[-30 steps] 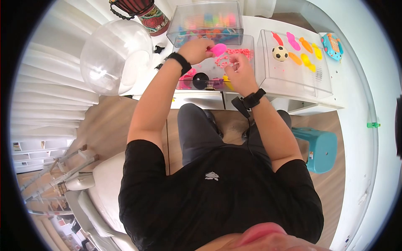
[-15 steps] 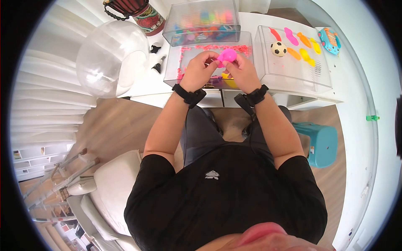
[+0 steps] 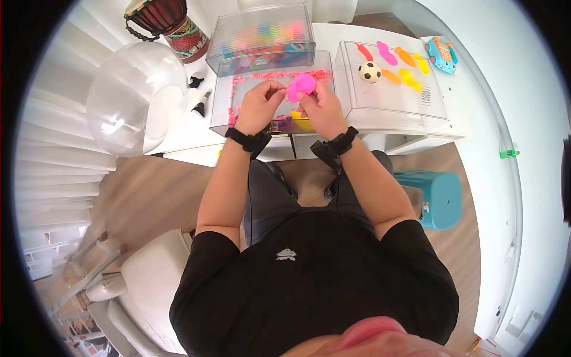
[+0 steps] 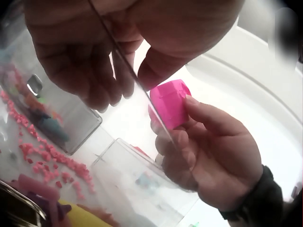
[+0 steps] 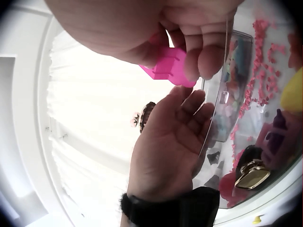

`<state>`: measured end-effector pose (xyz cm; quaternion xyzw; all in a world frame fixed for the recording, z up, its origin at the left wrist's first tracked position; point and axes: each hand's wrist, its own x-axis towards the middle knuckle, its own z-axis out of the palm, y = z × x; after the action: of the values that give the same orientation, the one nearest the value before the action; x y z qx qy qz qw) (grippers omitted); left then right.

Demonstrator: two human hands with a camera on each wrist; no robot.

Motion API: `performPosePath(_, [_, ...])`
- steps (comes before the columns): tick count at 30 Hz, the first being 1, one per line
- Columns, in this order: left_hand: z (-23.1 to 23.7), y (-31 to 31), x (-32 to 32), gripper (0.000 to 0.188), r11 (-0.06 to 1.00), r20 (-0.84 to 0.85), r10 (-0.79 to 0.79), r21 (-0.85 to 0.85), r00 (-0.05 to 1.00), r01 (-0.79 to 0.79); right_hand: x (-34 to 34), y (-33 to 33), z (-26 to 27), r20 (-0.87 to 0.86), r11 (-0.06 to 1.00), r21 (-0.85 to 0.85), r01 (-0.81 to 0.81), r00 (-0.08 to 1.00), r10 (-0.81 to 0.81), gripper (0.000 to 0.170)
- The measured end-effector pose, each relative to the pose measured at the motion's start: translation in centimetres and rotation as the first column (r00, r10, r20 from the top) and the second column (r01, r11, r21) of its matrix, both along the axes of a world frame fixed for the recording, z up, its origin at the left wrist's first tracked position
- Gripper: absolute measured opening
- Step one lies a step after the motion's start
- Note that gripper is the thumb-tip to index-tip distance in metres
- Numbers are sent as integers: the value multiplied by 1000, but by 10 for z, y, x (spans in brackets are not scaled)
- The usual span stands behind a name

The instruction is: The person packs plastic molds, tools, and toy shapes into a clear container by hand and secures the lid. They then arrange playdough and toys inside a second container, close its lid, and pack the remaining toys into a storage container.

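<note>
Above the clear bin [image 3: 223, 98], the right hand [image 3: 323, 111] pinches a bright pink plastic piece [image 3: 302, 87] between thumb and fingers. In the left wrist view the pink piece [image 4: 169, 104] shows moulded sides, with the right hand [image 4: 220, 156] round its lower edge. The left hand [image 3: 260, 108] is just left of the piece, fingers bent; in the right wrist view the left hand [image 5: 165, 142] has its fingertips close below the piece [image 5: 171, 66], and whether they touch is unclear. Small pink bits [image 5: 258, 71] lie along the bin's sides.
A lidded clear box [image 3: 262, 35] of colourful things stands behind. At right, another clear box [image 3: 392, 107] bears a small football [image 3: 369, 72] and several coloured shapes. A transparent globe [image 3: 128, 98] and a drum [image 3: 178, 35] are at left, a toy phone [image 3: 442, 55] at far right.
The left hand came back from the left, where it held the pink piece, to meet the right hand. Now the right hand holds the piece and the left hand has drawn slightly away.
</note>
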<state>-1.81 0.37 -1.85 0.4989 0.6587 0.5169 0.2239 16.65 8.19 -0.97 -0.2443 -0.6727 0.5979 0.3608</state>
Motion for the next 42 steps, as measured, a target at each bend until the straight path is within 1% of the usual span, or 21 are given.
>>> performPosePath(1, [-3,2,-2,17,1000,67,-15,-4,998,15,1,-1,1,5,1000,3,5,1000,-5,18])
performPosePath(2, [-4,2,-2,18,1000,135,-28,-7,990,30,3,-3,3,-44,999,-51,-13,999,11,18])
performPosePath(5, [-5,2,-8,16,996,182,-39,-72,983,53,14,-3,5,-142,992,-120,-42,989,25,18])
performPosePath(9, [-6,0,-7,18,999,190,-27,-16,981,30,49,-6,21,-276,991,-130,-10,961,-26,16])
performPosePath(10, [-5,-1,-6,18,1000,170,-23,-6,985,24,60,-1,26,-272,992,-127,-7,962,-28,16])
performPosePath(12, [-5,-1,-5,18,1000,158,-21,4,987,21,91,12,36,-258,989,34,143,957,-129,14])
performPosePath(14, [-5,-1,-6,19,1000,167,-18,-11,986,20,118,29,49,-267,956,34,290,925,-271,11])
performPosePath(16, [-5,0,-7,19,999,200,-30,-7,979,32,152,60,51,-186,903,46,426,892,-412,13])
performPosePath(18, [-3,-1,-7,19,999,232,-40,0,972,42,180,91,62,-39,828,79,555,831,-554,19])
performPosePath(20, [-1,-2,-7,17,997,207,-53,-35,977,62,207,129,65,161,763,199,615,747,-645,23])
performPosePath(22, [-2,-3,-7,17,997,213,-58,-29,975,65,228,163,67,324,738,302,603,663,-675,26])
performPosePath(24, [-3,-2,-8,17,998,215,-59,-23,975,65,242,189,71,467,738,427,522,572,-674,28])
performPosePath(25, [-3,-3,-7,16,998,218,-65,-10,974,69,249,203,70,467,739,431,518,573,-674,28])
performPosePath(27, [-5,-2,-7,16,998,221,-69,2,973,70,258,225,65,632,814,440,379,513,-581,31])
performPosePath(28, [-6,-2,-7,16,998,217,-64,4,974,65,260,230,64,631,814,441,377,515,-580,31])
performPosePath(30, [-8,-2,-8,15,998,210,-55,6,976,55,259,237,68,782,879,364,307,413,-468,33])
performPosePath(33, [-7,-2,-7,15,999,192,-46,-7,980,48,265,252,51,792,880,420,223,383,-476,34])
performPosePath(37, [-7,-1,-7,17,999,172,-33,-9,985,35,269,255,39,781,866,457,204,373,-501,32])
performPosePath(39, [-7,-1,-6,19,1000,183,-28,6,983,27,268,247,37,660,719,678,153,306,-687,31])
performPosePath(40, [-7,-1,-6,19,1000,169,-25,2,985,25,269,244,38,661,720,676,153,306,-686,31])
performPosePath(42, [-8,0,-6,19,1000,156,-20,-2,988,20,259,225,52,515,602,748,279,327,-792,29])
